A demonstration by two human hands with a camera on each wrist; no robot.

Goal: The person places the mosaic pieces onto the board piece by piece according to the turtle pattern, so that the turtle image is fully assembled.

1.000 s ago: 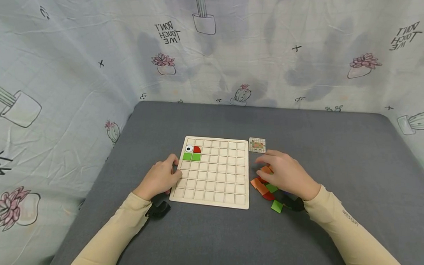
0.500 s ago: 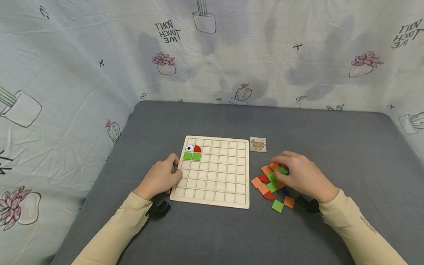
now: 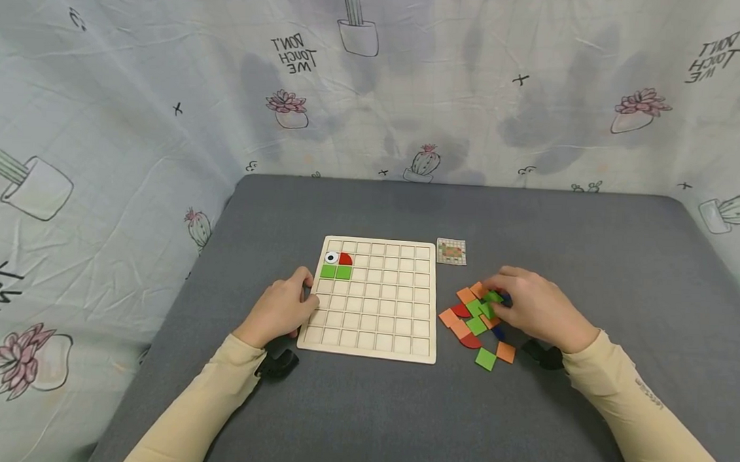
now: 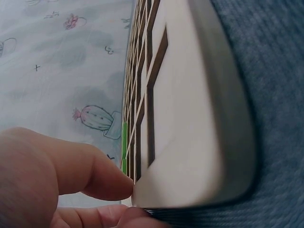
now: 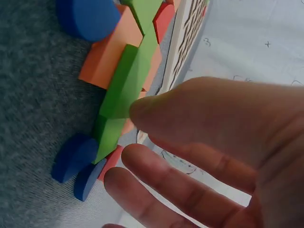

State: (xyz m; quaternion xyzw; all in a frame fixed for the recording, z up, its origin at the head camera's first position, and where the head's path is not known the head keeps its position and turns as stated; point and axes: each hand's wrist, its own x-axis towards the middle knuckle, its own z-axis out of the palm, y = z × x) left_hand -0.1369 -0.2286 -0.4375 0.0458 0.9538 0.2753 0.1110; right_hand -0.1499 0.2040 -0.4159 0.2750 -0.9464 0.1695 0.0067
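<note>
A wooden grid board (image 3: 373, 326) lies on the grey table, with an eye tile (image 3: 331, 257), a red quarter-round tile (image 3: 345, 259) and two green tiles (image 3: 335, 272) in its upper left cells. My left hand (image 3: 279, 308) grips the board's left edge between thumb and fingers; the left wrist view shows the thumb on the rim (image 4: 190, 180). Right of the board, my right hand (image 3: 539, 305) hovers over a pile of loose tiles. Its thumb (image 5: 156, 111) is at a green tile (image 5: 121, 90), and the fingers are spread apart with nothing visibly held. Contact is hard to tell.
Orange tiles (image 3: 458, 328), red tiles (image 3: 471, 341) and blue pieces (image 5: 73, 156) lie in the pile. A single green tile (image 3: 485, 359) and an orange tile (image 3: 505, 352) sit nearer the front. A small printed card (image 3: 451, 251) lies beside the board's upper right corner.
My right hand has moved right across the pile, uncovering more tiles, including an orange one near the front. The left hand has stayed on the board's edge.
</note>
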